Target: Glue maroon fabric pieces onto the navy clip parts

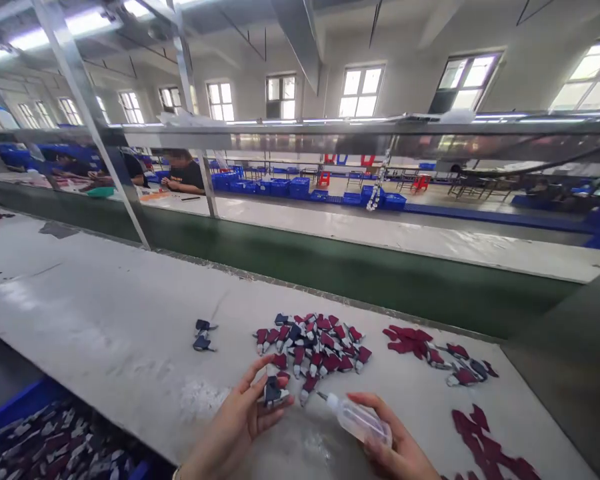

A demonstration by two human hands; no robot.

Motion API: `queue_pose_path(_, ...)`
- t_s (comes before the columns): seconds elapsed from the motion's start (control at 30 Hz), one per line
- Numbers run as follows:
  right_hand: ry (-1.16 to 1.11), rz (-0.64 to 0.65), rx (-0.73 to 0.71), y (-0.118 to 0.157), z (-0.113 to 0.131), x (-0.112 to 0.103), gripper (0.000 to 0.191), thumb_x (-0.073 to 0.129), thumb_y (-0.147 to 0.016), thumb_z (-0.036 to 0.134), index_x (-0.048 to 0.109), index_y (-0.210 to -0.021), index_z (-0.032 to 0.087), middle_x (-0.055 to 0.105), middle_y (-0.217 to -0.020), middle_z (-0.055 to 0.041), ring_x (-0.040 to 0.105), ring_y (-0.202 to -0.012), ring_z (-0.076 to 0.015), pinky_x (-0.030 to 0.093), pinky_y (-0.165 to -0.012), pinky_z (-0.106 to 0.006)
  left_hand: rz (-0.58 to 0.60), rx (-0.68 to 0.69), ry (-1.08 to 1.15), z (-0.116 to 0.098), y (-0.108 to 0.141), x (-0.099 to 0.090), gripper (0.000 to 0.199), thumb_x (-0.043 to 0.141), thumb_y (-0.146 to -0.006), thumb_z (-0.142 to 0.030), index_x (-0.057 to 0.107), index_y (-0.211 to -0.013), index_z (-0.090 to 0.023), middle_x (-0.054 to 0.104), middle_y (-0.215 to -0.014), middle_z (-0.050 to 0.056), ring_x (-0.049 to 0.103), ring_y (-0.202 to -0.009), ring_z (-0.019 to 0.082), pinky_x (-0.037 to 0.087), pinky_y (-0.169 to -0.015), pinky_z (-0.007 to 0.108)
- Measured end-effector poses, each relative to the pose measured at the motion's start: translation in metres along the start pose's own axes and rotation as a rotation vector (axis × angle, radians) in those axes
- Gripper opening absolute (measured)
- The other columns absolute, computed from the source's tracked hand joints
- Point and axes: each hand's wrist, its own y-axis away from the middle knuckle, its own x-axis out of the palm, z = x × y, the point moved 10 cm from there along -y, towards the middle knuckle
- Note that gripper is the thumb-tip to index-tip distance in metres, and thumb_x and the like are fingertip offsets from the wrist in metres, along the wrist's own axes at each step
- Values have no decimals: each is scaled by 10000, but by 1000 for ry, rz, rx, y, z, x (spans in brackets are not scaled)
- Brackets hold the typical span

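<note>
In my left hand (260,403) is a small navy and grey piece (275,391), held between thumb and fingers. My right hand (393,443) grips a clear squeeze bottle (363,421) with a white cap and a thin dark nozzle, which points left toward the left hand. Just beyond both hands lies a pile of maroon, navy and grey pieces (320,343). One maroon and grey piece (309,388) sits at the near edge of the pile, close to the nozzle tip. What the small pieces are, I cannot make out.
Two navy pieces (203,335) lie left of the pile. Flat maroon pieces (407,340) lie to its right, with more maroon cutouts (490,447) nearer. A blue bin (17,403) full of pieces stands lower left. A green belt (280,250) runs behind the table; people sit far left.
</note>
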Motion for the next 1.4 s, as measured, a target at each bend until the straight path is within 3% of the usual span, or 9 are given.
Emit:
queue_pose_path(0.13,112,-47,-4,18,26,3,565,896,-571,498,733,-1048,242,700,-859,-36,589,-741,-210,439,-652,-279,53,-97,-3,12,1,27,508,724,-854,-404,538,-1301,-251,688,-1201,84,729,-1040,252,570,-878,320)
queue_pose_path(0.27,118,-43,-19,25,47,5,463,856,-636,519,710,-963,226,702,-875,-45,621,-803,-240,483,-724,-312,171,-49,-160,12,-1,45,629,797,-792,-252,505,-1347,-293,582,-1390,89,650,-1197,254,538,-957,312)
queue_pose_path(0.4,64,80,-43,22,49,14,497,780,-709,604,522,-933,243,541,-663,38,458,-576,-143,377,-558,-255,282,3,-390,9,8,62,573,747,-818,-201,498,-1321,-320,482,-1503,82,690,-1101,209,559,-884,293)
queue_pose_path(0.47,56,170,-98,21,51,22,474,743,-762,592,425,-866,255,449,-630,66,345,-543,-119,294,-529,-243,290,28,-523,8,14,66,517,723,-830,-210,496,-1283,-314,547,-1433,74,724,-964,180,575,-815,295)
queue_pose_path(0.6,89,215,-163,26,53,32,442,717,-768,590,450,-776,239,489,-706,25,381,-605,-140,305,-555,-264,223,121,-813,3,22,62,416,758,-801,-268,507,-1132,-282,684,-1082,12,697,-770,150,565,-712,295)
queue_pose_path(0.77,375,298,-249,42,66,53,278,696,-815,390,627,-1058,274,617,-844,-13,539,-654,-158,419,-567,-258,173,182,-963,1,28,53,499,822,-739,-304,470,-1092,-284,561,-680,-89,589,-612,123,491,-613,249)
queue_pose_path(0.97,341,184,-226,46,68,50,406,731,-751,204,569,-1103,326,631,-820,19,598,-628,-157,474,-523,-242,244,244,-806,0,34,63,483,808,-743,-233,469,-1080,-301,578,-782,-70,570,-643,100,461,-531,185)
queue_pose_path(1.17,396,-9,-210,46,68,41,338,767,-743,188,549,-982,286,648,-766,17,591,-531,-147,468,-447,-249,291,299,-778,-4,37,80,472,739,-794,-139,457,-1139,-295,675,-928,-46,664,-772,101,542,-738,230)
queue_pose_path(1.4,563,-89,-287,46,84,51,317,769,-728,197,554,-941,293,684,-736,47,626,-542,-138,489,-480,-230,306,254,-779,0,36,83,493,773,-785,-173,453,-1138,-298,732,-987,-33,684,-778,107,543,-721,224)
